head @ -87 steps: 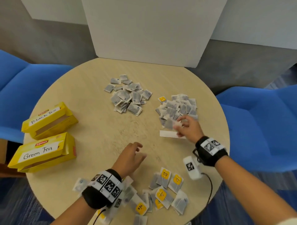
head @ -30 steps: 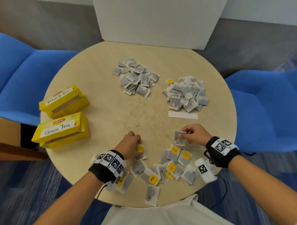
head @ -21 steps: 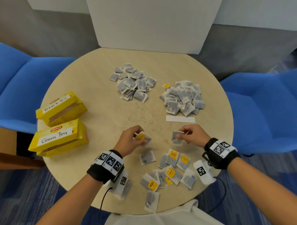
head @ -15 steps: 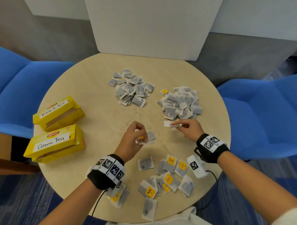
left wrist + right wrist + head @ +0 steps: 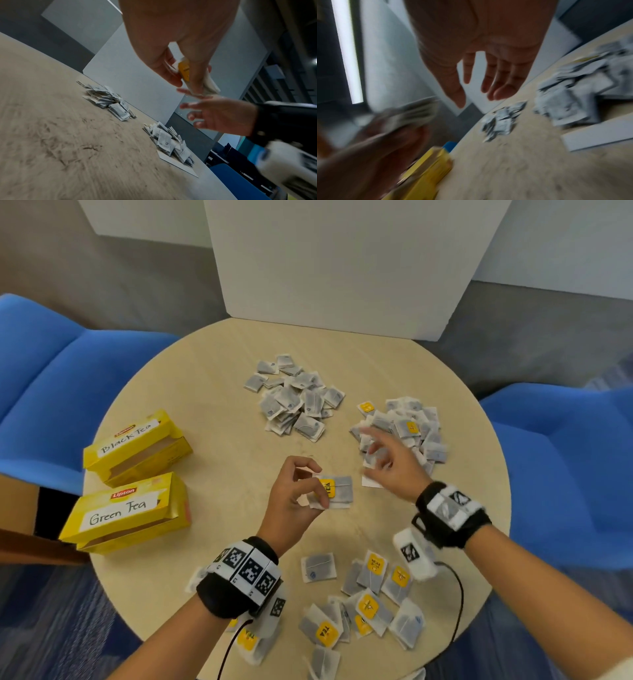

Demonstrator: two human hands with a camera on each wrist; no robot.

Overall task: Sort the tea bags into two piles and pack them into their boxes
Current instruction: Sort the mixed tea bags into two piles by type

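**Yellow-tagged bag in left hand; matching pile lies at 1–2 o'clock**

The left hand (image 5: 294, 494) pinches a flat grey paper tea bag with a yellow tag (image 5: 334, 491) between thumb and fingertips, raised just above the round beige wooden table (image 5: 212, 405) near its centre. The bag's long axis runs roughly 9-to-3 o'clock; the tag faces up.

The right hand (image 5: 394, 463) is released, fingers spread and holding nothing, hovering over the near edge of the right-hand heap of grey tea bags with a few yellow tags showing (image 5: 407, 429). That heap sits at about 1–2 o'clock from the held bag, close by. The second heap, all plain grey bags (image 5: 294, 402), lies at 12 o'clock, a little further off.

Judgement: the yellow tag points to the right-hand heap; the left hand carries the bag, though the right is nearer the pile.

Unsorted loose tea bags (image 5: 370, 601) remain at 6 o'clock. Two open yellow cardboard boxes, handwritten "Black Tea" (image 5: 137, 446) and "Green Tea" (image 5: 126, 511), sit at 9 o'clock, well apart from the hands.
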